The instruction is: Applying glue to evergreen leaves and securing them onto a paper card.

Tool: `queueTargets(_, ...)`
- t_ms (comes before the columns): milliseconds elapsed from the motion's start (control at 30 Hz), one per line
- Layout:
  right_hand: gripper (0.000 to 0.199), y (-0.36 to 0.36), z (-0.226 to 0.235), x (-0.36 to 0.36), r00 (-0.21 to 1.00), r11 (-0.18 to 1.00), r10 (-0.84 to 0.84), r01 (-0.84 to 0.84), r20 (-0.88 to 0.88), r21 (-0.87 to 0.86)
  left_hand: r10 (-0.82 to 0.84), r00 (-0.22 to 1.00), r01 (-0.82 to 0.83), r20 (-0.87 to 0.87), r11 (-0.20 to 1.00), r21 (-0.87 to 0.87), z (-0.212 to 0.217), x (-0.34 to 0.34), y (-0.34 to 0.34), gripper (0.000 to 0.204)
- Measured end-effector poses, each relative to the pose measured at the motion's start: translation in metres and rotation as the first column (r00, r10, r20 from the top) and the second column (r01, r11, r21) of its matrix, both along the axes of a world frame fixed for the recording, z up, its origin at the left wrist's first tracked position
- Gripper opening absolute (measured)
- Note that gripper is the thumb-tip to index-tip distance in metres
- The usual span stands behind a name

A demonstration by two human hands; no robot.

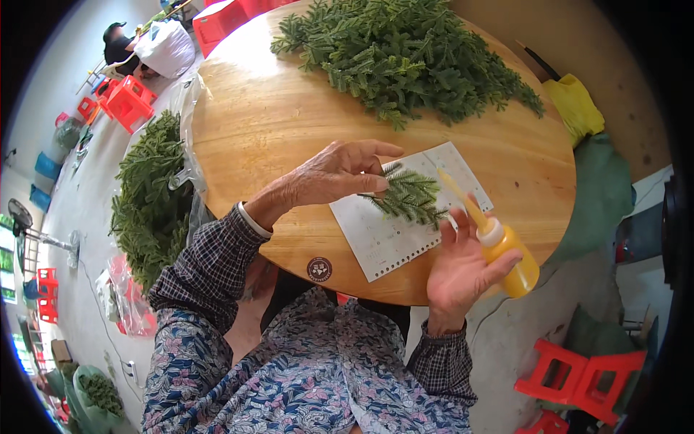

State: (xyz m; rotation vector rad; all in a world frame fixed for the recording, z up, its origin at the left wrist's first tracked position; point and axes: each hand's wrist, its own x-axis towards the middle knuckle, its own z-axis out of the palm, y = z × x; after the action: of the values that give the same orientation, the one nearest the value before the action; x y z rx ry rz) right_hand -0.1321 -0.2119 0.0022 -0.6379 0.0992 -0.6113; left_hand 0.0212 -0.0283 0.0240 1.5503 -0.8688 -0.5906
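The sprig (pixel 412 197) is held over the middle of the sheet (pixel 387 242), its base at the left hand (pixel 340 172), where it seems to be pinched between the thumb and a bent finger while the index finger is stretched out past it; whether the remaining fingers are pressed together cannot be told. The bottle (pixel 524 272) is cradled at the right of the sheet by the right hand (pixel 459 271), palm turned up, thumb laid across its side, and the other fingers loosely curled and a little spread. Because so little of the bottle seems to be gripped, it could be let slip or rolled off the palm, most likely if the wrist were turned. If the body were squeezed by the thumb, contents might be spilled onto the sheet or the needles, since the nozzle (pixel 463 192) is pointed over the sheet's far right part. The sprig could also be knocked by the nozzle, so little space being left between them. At the sheet's near side the rim of the table (pixel 282 137) is close, and the bottle's base is seen against the floor beyond it, so a dropped bottle might be lost over the edge. Free room is offered by bare wood to the left of the sheet and, beyond it, up to the pile (pixel 412 61); to its right only a narrower strip is left.
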Motion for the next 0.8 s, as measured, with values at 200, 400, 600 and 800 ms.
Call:
queueTargets(200, 0.064, 0.015, 0.026, 0.029, 0.996, 0.99, 0.083, -0.077, -0.045, 0.12, -0.017, 0.991, -0.006, -0.136, 0.986, -0.166, -0.011, 0.008, -0.007, 0.046)
queueTargets(400, 0.064, 0.013, 0.006, 0.043, 0.977, 0.969, 0.041, 0.012, -0.21, 0.248, 0.066, 0.977, -0.118, -0.205, 0.959, -0.256, -0.004, 0.015, -0.014, 0.044)
queueTargets(600, 0.063, 0.006, 0.005, 0.042, 0.986, 0.953, 0.096, -0.052, -0.136, 0.299, 0.247, 0.957, -0.263, 0.155, 0.96, 0.094, 0.003, 0.048, -0.003, 0.044)
queueTargets(800, 0.061, 0.0, 0.005, 0.036, 0.993, 0.969, 0.016, 0.014, -0.119, 0.246, 0.252, 0.433, -0.497, 0.866, 0.868, -0.004, -0.005, 0.013, -0.008, 0.036)
